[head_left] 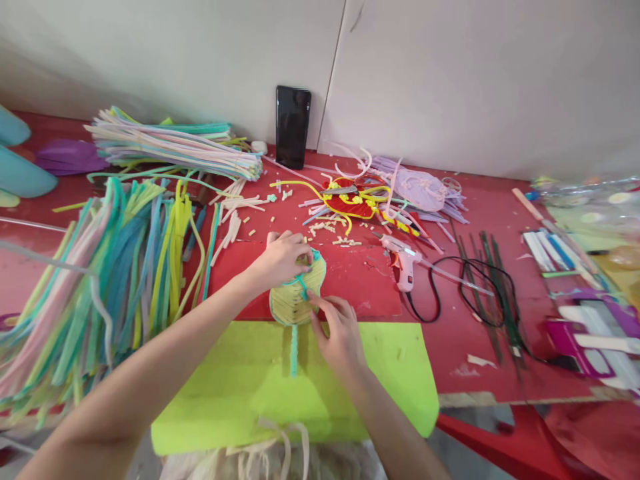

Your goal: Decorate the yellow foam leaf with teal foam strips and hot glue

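A yellow pipe-cleaner leaf [283, 308] with a teal rim lies partly on the red table and partly on a lime-green sheet. Its twisted teal stem [294, 353] points toward me. Along the leaf's middle runs a teal pipe cleaner [302, 284]. My left hand [286, 259] is curled over the leaf's upper end, its fingers closed on that teal strip. From the lower right, my right hand [341, 328] grips the leaf's right side, with the index fingertip at the teal strip. Part of the leaf is hidden under both hands.
Bundles of coloured pipe cleaners [125, 260] cover the left side. Behind stands a black phone [293, 127] against the wall. A pink glue gun [404, 261] with a black cord lies right of the leaf. Cut yellow bits and scissors [341, 191] lie beyond. The lime-green sheet [390, 373] overhangs the front edge.
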Motion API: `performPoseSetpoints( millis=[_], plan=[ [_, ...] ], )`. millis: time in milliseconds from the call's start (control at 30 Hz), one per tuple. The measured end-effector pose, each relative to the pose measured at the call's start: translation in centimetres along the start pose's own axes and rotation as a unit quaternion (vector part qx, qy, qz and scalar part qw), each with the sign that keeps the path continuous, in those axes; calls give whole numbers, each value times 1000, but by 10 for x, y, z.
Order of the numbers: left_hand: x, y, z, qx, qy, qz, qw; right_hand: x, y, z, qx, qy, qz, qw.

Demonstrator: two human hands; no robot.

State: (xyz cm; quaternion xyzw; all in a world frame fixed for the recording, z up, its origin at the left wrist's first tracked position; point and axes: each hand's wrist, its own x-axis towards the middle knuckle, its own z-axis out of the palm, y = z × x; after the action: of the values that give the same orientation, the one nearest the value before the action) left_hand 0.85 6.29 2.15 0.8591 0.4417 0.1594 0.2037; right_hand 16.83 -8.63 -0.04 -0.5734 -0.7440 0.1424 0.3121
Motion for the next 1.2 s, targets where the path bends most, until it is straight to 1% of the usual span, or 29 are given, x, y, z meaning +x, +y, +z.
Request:
performPoseSetpoints(
  millis=[100, 167, 267, 500, 700, 867, 1067, 1200],
  plan=[
    [0, -5, -1, 0, 31, 36, 999, 0, 0, 0, 1, 4, -6, 1000],
    [0, -7, -1, -6, 36, 53, 998, 1, 0, 0, 1, 6, -9, 1000],
    [1, -12, 0, -28, 10, 51, 998, 1, -1, -1, 0, 8, -12, 1000],
    [9, -20, 1, -66, -36, 6, 997, 2, -1, -1, -2, 7, -13, 1000],
    [10, -19, -2, -74, -68, -15, 995, 1, 1, 1, 1, -1, -13, 1000],
    [9, -17, -3, -79, -78, -20, 994, 0, 0, 0, -11, 0, -16, 1000],
    [11, -25, 4, -67, -77, 24, 994, -2, -5, -1, -58, -7, -38, 998],
    [10, -31, 7, -48, -75, 63, 994, -2, -5, -2, -61, -9, -45, 997]
  ],
)
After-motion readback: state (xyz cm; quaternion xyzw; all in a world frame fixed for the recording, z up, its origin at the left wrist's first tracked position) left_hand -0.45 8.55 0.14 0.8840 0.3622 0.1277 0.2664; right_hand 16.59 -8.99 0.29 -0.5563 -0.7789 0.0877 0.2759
